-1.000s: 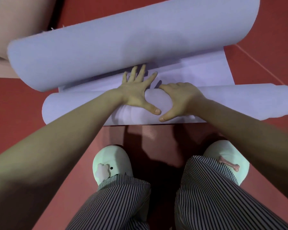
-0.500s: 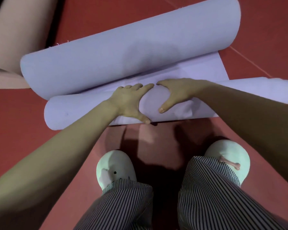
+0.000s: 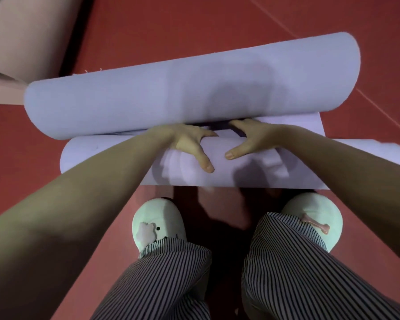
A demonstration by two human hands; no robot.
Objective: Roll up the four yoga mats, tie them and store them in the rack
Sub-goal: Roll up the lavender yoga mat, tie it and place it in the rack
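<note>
A lavender yoga mat (image 3: 148, 100) lies across the red floor in front of me. Its near end is wound into a roll (image 3: 106, 155), and its far end curls up and over toward me, almost touching that roll. My left hand (image 3: 189, 144) and my right hand (image 3: 252, 139) sit side by side on the middle of the roll. Their fingers reach over its far side and vanish under the overhanging curl, while both thumbs press on the near face. A narrow flat strip of mat (image 3: 310, 123) shows at the right between roll and curl.
A pink mat (image 3: 21, 42) lies at the upper left, its edge next to the lavender curl. My two pale slippers (image 3: 157, 218) (image 3: 314, 211) and striped trouser legs stand just behind the roll. Red floor (image 3: 217, 19) with a thin line (image 3: 379, 109) stretches beyond.
The near roll has moved forward and grown thicker, closing the flat gap to the far curl. My left hand's fingers, spread flat a second ago, now wrap over the roll.
</note>
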